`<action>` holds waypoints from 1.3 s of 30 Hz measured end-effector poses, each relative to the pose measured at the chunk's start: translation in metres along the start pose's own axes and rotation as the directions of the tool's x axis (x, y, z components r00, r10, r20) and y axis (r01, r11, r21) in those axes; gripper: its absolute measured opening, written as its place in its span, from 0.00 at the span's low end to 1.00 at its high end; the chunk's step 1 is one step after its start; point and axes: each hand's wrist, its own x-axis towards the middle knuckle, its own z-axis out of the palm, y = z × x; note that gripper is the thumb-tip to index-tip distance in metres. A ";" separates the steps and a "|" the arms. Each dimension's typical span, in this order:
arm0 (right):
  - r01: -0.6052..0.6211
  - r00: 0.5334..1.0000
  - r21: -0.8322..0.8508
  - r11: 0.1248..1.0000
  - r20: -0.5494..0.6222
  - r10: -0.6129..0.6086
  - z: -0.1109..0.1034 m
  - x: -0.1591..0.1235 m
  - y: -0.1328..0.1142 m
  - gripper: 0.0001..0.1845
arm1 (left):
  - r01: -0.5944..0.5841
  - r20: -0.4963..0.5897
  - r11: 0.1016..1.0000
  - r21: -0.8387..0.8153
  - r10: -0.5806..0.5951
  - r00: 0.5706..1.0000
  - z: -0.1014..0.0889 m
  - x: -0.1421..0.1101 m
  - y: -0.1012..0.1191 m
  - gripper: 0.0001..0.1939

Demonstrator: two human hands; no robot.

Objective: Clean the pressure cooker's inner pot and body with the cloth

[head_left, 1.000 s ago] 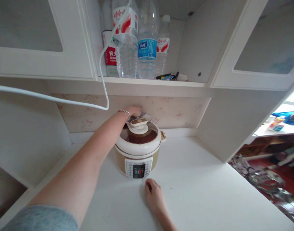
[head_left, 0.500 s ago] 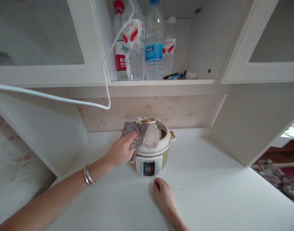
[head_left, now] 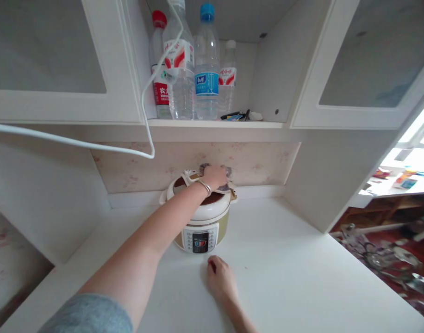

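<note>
A white and tan electric cooker (head_left: 202,221) with a button panel stands on the white counter (head_left: 284,277) against the back wall. My left hand (head_left: 215,176), with bracelets at the wrist, reaches over the cooker's lid and is closed on a grey cloth (head_left: 223,186), pressing it on the far right part of the lid. Most of the cloth is hidden under the hand. My right hand (head_left: 221,280) rests on the counter just in front of the cooker, fingers curled under, holding nothing that I can see.
An open shelf (head_left: 215,123) above holds several water bottles (head_left: 206,64) and small items. White cupboard doors (head_left: 59,60) flank it. A white cable (head_left: 147,99) hangs from the shelf and runs left. A side panel (head_left: 323,185) bounds the counter at right.
My left hand with the cloth moved from the cooker's back to its near left side, then out again to the far right of the lid. The right hand stayed put.
</note>
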 end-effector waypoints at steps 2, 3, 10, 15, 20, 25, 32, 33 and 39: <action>-0.004 1.000 0.001 1.000 -0.001 0.004 0.000 0.001 0.001 0.11 | 0.061 0.013 0.998 -0.016 -0.061 0.998 -0.004 0.013 -0.012 0.22; -0.007 1.000 0.000 1.000 -0.002 0.007 -0.001 0.001 0.001 0.11 | 0.077 0.022 0.997 -0.022 -0.077 0.997 -0.005 0.016 -0.016 0.23; -0.012 1.000 0.003 1.000 -0.002 0.012 -0.002 0.002 0.003 0.10 | -0.089 0.063 0.995 -0.037 0.091 0.994 0.004 -0.015 0.018 0.21; 0.019 1.000 0.021 1.000 0.003 -0.020 -0.003 -0.001 0.004 0.11 | -0.421 -0.014 0.907 0.000 0.421 0.907 0.012 -0.084 0.032 0.15; 0.050 0.998 0.166 0.985 -0.052 -0.042 -0.007 -0.011 0.014 0.13 | -0.547 -0.150 0.836 0.043 0.546 0.824 0.013 -0.147 -0.006 0.19; -0.010 0.991 0.345 0.939 -0.118 0.054 -0.008 -0.021 0.025 0.14 | -0.261 -0.162 0.965 -0.014 0.256 0.953 0.008 -0.186 -0.076 0.27; -0.119 0.987 0.472 0.873 -0.043 0.157 -0.009 -0.029 0.022 0.14 | 0.332 -0.127 0.894 -0.302 -0.382 0.915 0.010 -0.213 -0.164 0.22; -0.148 0.982 0.512 0.846 -0.027 0.187 -0.010 -0.032 0.018 0.15 | 0.356 -0.135 0.853 -0.381 -0.432 0.892 0.012 -0.220 -0.166 0.22; -0.315 0.949 0.870 0.378 0.283 0.140 -0.032 -0.063 -0.028 0.28 | 0.152 0.000 0.299 -0.942 -0.454 0.891 0.038 -0.284 -0.096 0.23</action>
